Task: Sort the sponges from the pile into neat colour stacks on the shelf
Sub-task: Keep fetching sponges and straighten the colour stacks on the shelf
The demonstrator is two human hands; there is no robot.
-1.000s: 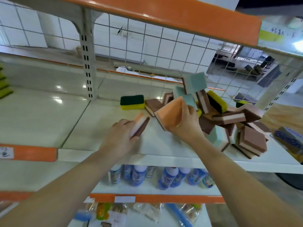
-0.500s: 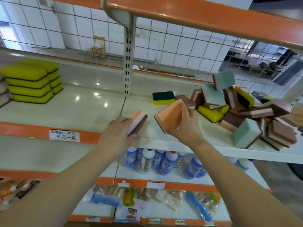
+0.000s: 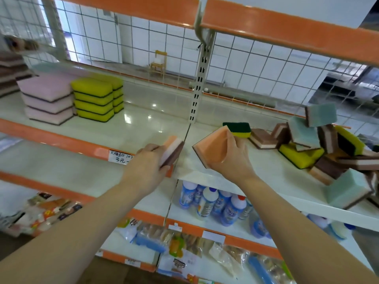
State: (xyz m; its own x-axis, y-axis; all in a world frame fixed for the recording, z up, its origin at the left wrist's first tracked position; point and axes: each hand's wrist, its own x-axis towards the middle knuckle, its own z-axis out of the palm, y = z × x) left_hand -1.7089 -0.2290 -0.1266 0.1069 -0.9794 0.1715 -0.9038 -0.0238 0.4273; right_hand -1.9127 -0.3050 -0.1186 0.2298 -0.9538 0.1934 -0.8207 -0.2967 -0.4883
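My left hand point(image 3: 148, 160) grips an orange, white and brown layered sponge point(image 3: 171, 149) at the shelf's front edge. My right hand point(image 3: 231, 158) holds a plain orange sponge point(image 3: 211, 149) tilted on edge, just right of the first. A jumbled pile of sponges point(image 3: 320, 148) in teal, brown and yellow lies on the white shelf point(image 3: 235, 169) to the right. On the shelf to the left stand a neat pink stack point(image 3: 46, 99) and two yellow stacks point(image 3: 93, 99).
A green and yellow sponge point(image 3: 238, 129) lies alone behind my right hand. A perforated upright post point(image 3: 198, 87) splits the two shelf bays, with a wire grid behind. Bottles point(image 3: 213, 203) and packets fill the lower shelves. An orange rail point(image 3: 287, 23) runs overhead.
The view has swung left, bringing the pink and yellow stacks into sight. Both hands, each still holding its sponge, have moved left away from the pile.
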